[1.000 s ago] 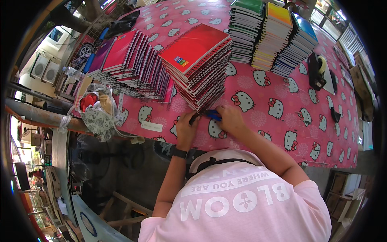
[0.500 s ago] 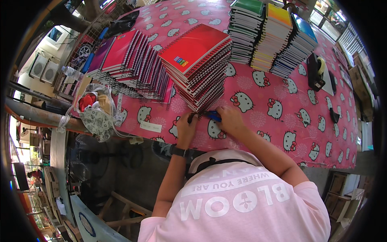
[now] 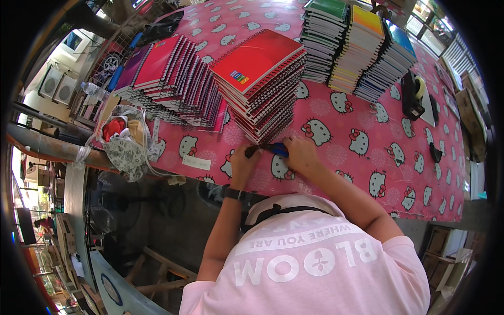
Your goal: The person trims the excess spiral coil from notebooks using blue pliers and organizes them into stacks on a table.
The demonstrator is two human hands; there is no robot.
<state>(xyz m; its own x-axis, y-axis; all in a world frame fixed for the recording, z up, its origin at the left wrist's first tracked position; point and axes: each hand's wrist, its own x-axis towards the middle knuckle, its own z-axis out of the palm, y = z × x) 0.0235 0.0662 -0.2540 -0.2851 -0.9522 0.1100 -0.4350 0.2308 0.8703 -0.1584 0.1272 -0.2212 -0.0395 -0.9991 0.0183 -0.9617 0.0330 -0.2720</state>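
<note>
A tall stack of red spiral-bound notebooks [image 3: 257, 58] stands on the table in front of me, one corner toward me. At its lowest near corner my left hand [image 3: 244, 165] is closed, fingertips pinched by a small dark piece I cannot make out. Close beside it, my right hand [image 3: 300, 153] grips a small blue-handled tool [image 3: 278, 150]. The tool's tip points left toward the left fingertips and the notebook corner. Its working end is too small and partly hidden to tell its exact kind.
A slanting row of red and purple notebooks [image 3: 157, 65] lies left. Green [image 3: 326, 9], yellow [image 3: 367, 21] and blue notebook stacks [image 3: 400, 39] stand at the back right, near a tape dispenser [image 3: 412, 100]. A cloth-filled bag [image 3: 126, 147] hangs at the left edge; a white label [image 3: 197, 162] lies nearby.
Both hands stay at the stack's near corner, with only slight finger movement. The notebooks shift a little in the picture along with the whole view.
</note>
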